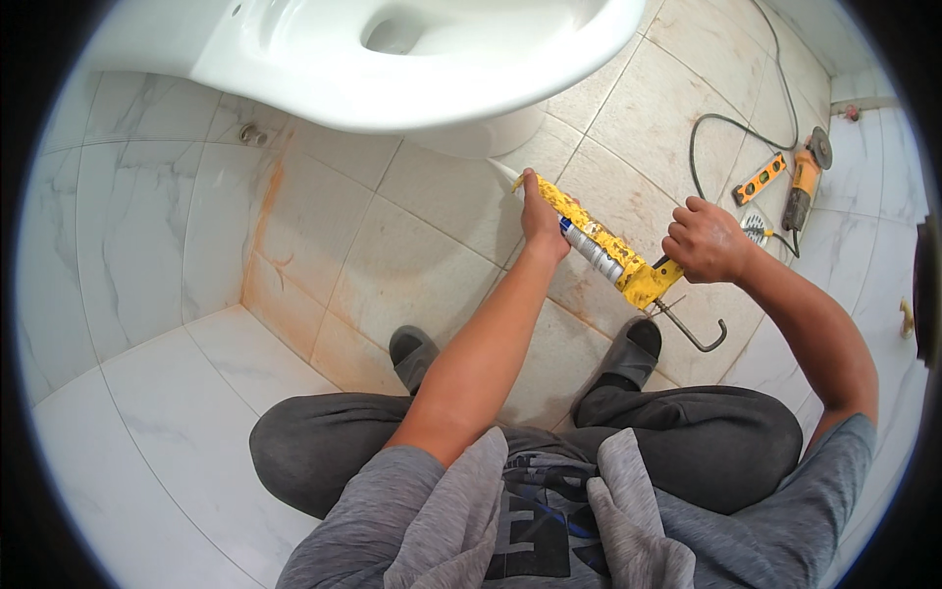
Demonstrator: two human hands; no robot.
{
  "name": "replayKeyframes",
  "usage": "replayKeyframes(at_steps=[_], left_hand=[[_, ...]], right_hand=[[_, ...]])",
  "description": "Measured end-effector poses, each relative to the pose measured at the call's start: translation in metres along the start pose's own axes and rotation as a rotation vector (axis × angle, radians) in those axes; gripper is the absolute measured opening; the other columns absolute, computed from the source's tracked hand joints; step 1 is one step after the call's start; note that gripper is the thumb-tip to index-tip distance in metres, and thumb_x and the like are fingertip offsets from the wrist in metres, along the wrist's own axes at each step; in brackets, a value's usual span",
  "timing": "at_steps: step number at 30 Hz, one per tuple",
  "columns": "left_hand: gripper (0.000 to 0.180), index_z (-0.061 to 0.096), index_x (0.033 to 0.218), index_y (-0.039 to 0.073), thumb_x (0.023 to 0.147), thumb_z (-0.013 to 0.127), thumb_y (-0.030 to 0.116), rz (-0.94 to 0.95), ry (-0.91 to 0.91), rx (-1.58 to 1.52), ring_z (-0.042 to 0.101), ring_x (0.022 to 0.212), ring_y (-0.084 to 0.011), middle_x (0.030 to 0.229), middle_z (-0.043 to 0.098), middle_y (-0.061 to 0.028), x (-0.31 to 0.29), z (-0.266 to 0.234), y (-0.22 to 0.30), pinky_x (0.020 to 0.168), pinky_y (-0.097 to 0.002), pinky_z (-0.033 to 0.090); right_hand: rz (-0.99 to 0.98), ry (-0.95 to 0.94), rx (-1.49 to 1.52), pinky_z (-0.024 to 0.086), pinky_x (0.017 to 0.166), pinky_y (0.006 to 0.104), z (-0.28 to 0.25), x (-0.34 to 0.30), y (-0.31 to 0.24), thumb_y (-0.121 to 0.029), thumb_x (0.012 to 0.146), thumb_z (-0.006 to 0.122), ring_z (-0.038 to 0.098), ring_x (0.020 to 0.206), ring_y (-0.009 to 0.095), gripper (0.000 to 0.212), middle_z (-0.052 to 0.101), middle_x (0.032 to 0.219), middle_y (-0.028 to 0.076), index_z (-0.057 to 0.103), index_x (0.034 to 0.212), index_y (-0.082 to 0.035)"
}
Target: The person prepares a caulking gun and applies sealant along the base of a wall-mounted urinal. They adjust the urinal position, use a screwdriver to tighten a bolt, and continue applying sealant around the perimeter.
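A worn yellow caulking gun (586, 232) with a white tube of sealant (594, 253) in it slants across the space in front of me. My left hand (542, 214) is wrapped round its front end, close behind the white nozzle (503, 171). At the rear, my right hand (705, 240) is closed on the handle and trigger. The hooked metal rod (695, 332) sticks out behind, toward my right foot. The nozzle tip points at the base (481, 133) of the white toilet (549, 74); whether it touches cannot be made out.
Along the right wall lie an orange angle grinder (805, 182) with a dark cord (699, 147), a small orange spirit level (759, 179) and a white-and-black item (754, 228). A metal pipe fitting (252, 134) juts from the left wall. Rusty stains (265, 211) mark the floor tiles.
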State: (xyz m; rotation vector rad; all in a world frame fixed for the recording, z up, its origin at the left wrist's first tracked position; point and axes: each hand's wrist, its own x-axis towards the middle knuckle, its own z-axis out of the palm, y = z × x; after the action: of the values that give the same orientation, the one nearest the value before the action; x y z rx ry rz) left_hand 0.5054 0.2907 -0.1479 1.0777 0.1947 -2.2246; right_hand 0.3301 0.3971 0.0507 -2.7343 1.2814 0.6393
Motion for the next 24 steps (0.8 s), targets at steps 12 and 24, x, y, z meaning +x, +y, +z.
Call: replayKeyframes(at_steps=[12,24], left_hand=[[0.06,0.047,0.117,0.005,0.101,0.05,0.063,0.043,-0.021,0.03,0.057,0.082,-0.0252,0.091,0.052,-0.0118,-0.008,0.003,0.005,0.077,-0.045,0.054],[0.062,0.042,0.122,0.002,0.104,0.043,0.061,0.097,-0.037,0.054,0.055,0.09,-0.0272,0.099,0.049,-0.0134,-0.01,0.002,0.009,0.085,-0.0458,0.053]], right_hand=[[0.0,-0.059,-0.031,0.047,0.076,0.0337,-0.012,0.003,0.002,-0.02,0.073,0.071,0.06,0.077,0.02,0.012,0.06,0.069,0.0,0.062,0.069,-0.012],[0.105,0.098,-0.185,0.022,0.131,0.051,-0.011,0.006,-0.014,-0.015,0.082,0.076,0.056,0.129,0.025,0.03,0.064,0.112,0.005,0.063,0.108,-0.012]])
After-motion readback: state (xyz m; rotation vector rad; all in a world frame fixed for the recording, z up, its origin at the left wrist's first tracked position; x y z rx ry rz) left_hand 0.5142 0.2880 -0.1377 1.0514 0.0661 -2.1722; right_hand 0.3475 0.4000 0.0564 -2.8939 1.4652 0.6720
